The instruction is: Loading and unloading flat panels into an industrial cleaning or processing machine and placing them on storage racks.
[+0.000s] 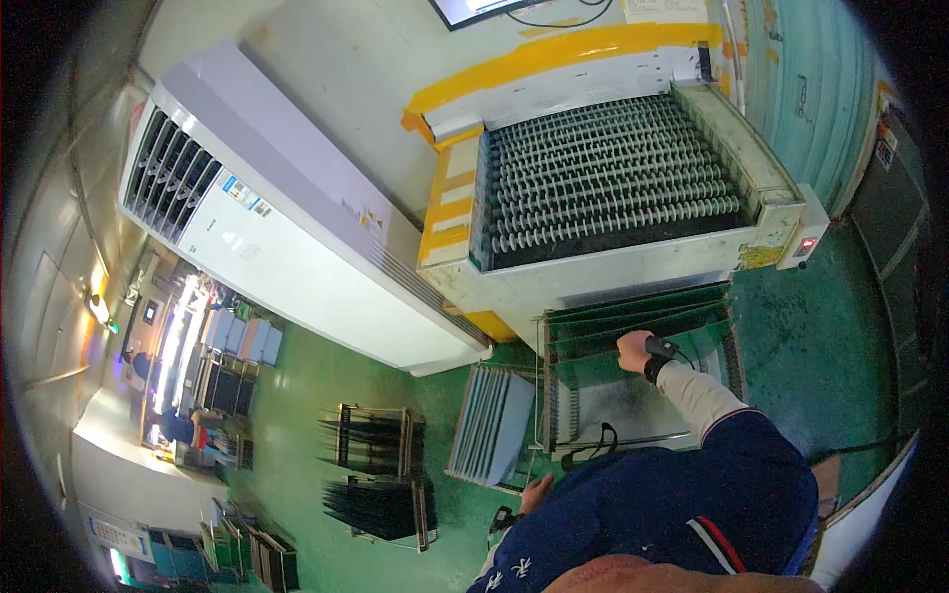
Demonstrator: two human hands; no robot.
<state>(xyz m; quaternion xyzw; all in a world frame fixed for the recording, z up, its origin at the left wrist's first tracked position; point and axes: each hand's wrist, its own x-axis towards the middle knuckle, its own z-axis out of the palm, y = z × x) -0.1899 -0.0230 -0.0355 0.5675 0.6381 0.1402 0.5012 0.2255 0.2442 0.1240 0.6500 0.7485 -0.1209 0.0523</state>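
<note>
My right hand (633, 352) is closed at the upper edge of a thin, green, see-through panel (585, 373), which leans in a metal rack (734, 368) with slotted sides. More green panels (643, 301) stand behind it, toward the machine. A dark device is strapped at my right wrist. Lower down, my left hand (535, 492) hangs beside the rack's near left corner, close to a rack of light blue panels (491, 423). Its fingers are small and partly hidden, so I cannot make out their pose. A dark strap loop (590, 447) lies at the rack's near edge.
A machine with rows of grey rollers (613, 173) stands beyond the rack. Left of it is a tall white air conditioner (297, 252). Two racks of dark panels (371, 440) (381, 509) stand on the green floor (282, 425). Farther left are other racks and a person (178, 427).
</note>
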